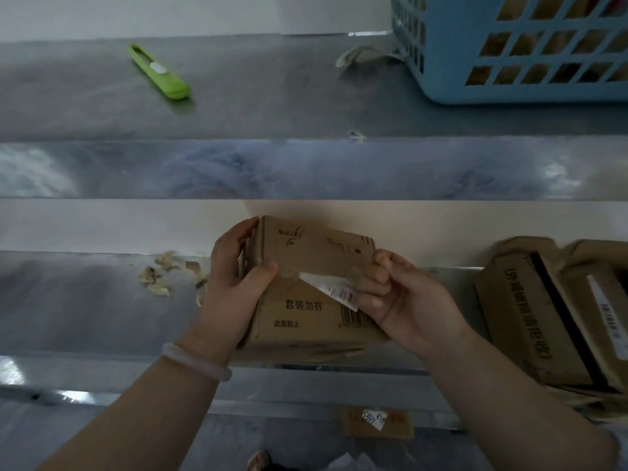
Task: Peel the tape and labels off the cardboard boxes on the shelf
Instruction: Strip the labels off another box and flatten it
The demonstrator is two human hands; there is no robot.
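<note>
A small brown cardboard box [299, 253] with printed characters rests at the front of the lower metal shelf [85, 300]. My left hand [234, 283] grips its left side, thumb on the top edge. My right hand [401, 297] pinches a white barcode label [334, 290] that is partly lifted off the box's front right corner. More cardboard boxes [550, 314] with labels and a dark tape strip lie to the right on the same shelf.
Torn paper and tape scraps [163, 273] lie left of the box. On the upper shelf sit a green box cutter [158, 71], a crumpled scrap [360, 56] and a blue plastic basket [475, 45]. Below, a small box with a handwritten label [377, 421] lies on the floor.
</note>
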